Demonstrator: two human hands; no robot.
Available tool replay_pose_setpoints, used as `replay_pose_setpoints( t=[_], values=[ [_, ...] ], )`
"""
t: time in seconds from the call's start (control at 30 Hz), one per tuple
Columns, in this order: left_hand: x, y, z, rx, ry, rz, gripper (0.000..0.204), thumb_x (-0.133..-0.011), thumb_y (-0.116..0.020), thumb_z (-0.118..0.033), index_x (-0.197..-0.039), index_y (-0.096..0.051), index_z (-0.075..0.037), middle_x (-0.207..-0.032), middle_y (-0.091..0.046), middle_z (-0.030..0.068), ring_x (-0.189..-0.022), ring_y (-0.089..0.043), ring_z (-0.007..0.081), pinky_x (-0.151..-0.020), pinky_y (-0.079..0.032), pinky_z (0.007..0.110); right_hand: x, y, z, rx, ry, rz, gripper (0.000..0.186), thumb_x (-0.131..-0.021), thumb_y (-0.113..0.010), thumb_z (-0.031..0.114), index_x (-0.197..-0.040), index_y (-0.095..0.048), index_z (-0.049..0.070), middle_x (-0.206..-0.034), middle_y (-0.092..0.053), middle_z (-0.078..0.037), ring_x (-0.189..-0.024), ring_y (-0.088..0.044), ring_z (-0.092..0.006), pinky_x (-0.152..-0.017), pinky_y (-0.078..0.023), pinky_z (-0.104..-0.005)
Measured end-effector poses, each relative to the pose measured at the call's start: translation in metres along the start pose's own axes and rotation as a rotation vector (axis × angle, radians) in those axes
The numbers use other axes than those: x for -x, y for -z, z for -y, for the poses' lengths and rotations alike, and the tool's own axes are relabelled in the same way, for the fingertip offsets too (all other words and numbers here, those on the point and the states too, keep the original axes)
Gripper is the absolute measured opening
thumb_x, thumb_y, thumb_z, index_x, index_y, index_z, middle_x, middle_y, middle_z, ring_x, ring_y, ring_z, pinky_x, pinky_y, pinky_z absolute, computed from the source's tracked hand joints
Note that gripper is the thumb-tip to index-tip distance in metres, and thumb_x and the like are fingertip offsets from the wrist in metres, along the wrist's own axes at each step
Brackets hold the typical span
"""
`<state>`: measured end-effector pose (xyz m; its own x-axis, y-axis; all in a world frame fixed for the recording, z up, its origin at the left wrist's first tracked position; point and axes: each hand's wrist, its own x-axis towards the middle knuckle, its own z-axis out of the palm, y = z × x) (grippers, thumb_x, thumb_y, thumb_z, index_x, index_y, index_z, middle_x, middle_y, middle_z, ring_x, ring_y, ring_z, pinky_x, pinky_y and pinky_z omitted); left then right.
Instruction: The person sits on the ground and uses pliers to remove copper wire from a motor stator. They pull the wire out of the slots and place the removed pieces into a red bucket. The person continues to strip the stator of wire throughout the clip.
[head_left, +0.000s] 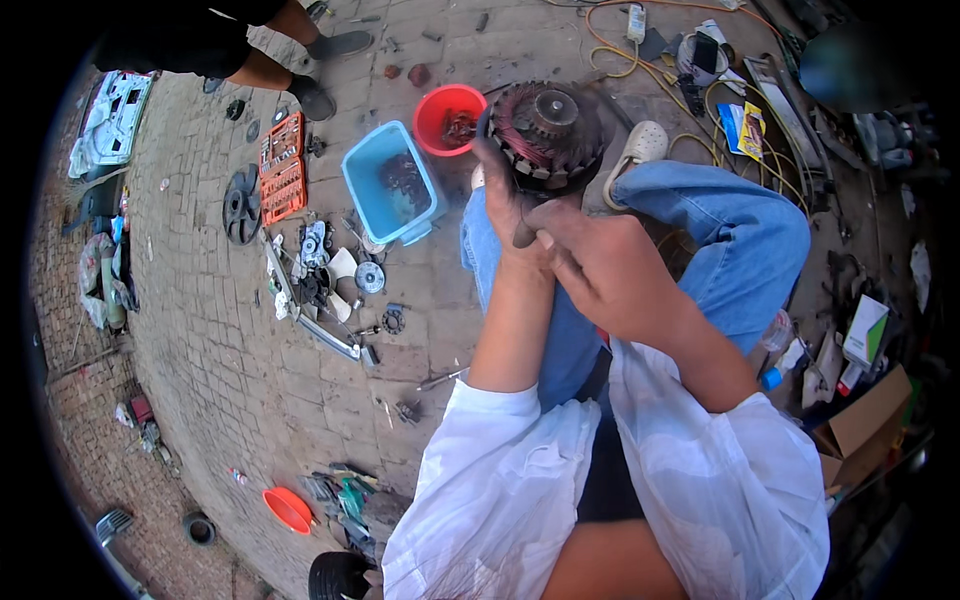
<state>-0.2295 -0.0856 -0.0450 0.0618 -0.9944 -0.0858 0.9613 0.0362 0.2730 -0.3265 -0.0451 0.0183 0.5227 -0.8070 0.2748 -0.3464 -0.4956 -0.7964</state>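
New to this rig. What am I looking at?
No robot here: these are a person's own bare hands, seen from a wide fisheye camera on their head, looking down, so edges bend near the rim. The left hand holds a round, dark part with reddish windings. The right hand touches the left near the wrist. On the paving are a blue tub, a red bucket, an orange tool case and loose parts. Another person stands at the upper left.
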Motion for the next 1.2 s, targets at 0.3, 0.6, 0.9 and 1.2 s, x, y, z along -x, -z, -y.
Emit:
replay_pose_setpoints(
  t=[0.3, 0.6, 0.9, 1.2],
  values=[
    [-0.002, 0.011, 0.007, -0.318, 0.075, -0.009, 0.064, -0.090, -0.049, -0.054, -0.129, -0.041, -0.003, -0.121, -0.052, 0.0135, -0.109, -0.054, 0.0245, -0.093, -0.046, 0.037, -0.031, 0.040, -0.002, -0.377, -0.114, -0.074, 0.020, -0.092, -0.047, 0.014, -0.101, -0.059, 0.001, -0.076, -0.059, -0.009, -0.068, -0.059, -0.0198, -0.062, -0.046, -0.0312],
    [-0.002, 0.001, 0.013, -0.653, -0.029, 0.280, 0.061, -0.091, -0.055, -0.036, -0.137, -0.032, -0.004, -0.128, -0.048, 0.0130, -0.116, -0.051, 0.0238, -0.095, -0.044, 0.035, -0.050, 0.074, -0.018, -0.881, -0.243, -0.317, 0.020, -0.094, -0.047, 0.014, -0.094, -0.061, -0.001, -0.056, -0.036, 0.006, -0.048, -0.030, -0.0014, -0.042, -0.022, -0.0192],
    [-0.016, 0.013, 0.009, -0.258, 0.061, -0.048, 0.043, -0.094, -0.050, -0.038, -0.120, -0.047, -0.003, -0.113, -0.057, 0.0116, -0.101, -0.059, 0.0210, -0.087, -0.049, 0.037, -0.013, 0.099, 0.007, -0.572, -0.127, -0.125, 0.017, -0.091, -0.052, 0.014, -0.094, -0.060, -0.001, -0.067, -0.053, 0.001, -0.054, -0.046, -0.0075, -0.048, -0.035, -0.0231],
    [-0.021, 0.012, 0.014, -0.401, -0.114, -0.222, 0.026, -0.095, -0.050, -0.027, -0.110, -0.048, -0.006, -0.093, -0.059, 0.0085, -0.082, -0.062, 0.0192, -0.071, -0.052, 0.031, 0.001, 0.046, 0.012, -0.232, 0.102, 0.279, 0.012, -0.083, -0.055, 0.008, -0.094, -0.057, 0.004, -0.083, -0.063, -0.012, -0.072, -0.061, -0.0338, -0.064, -0.048, -0.0404]
  ],
)
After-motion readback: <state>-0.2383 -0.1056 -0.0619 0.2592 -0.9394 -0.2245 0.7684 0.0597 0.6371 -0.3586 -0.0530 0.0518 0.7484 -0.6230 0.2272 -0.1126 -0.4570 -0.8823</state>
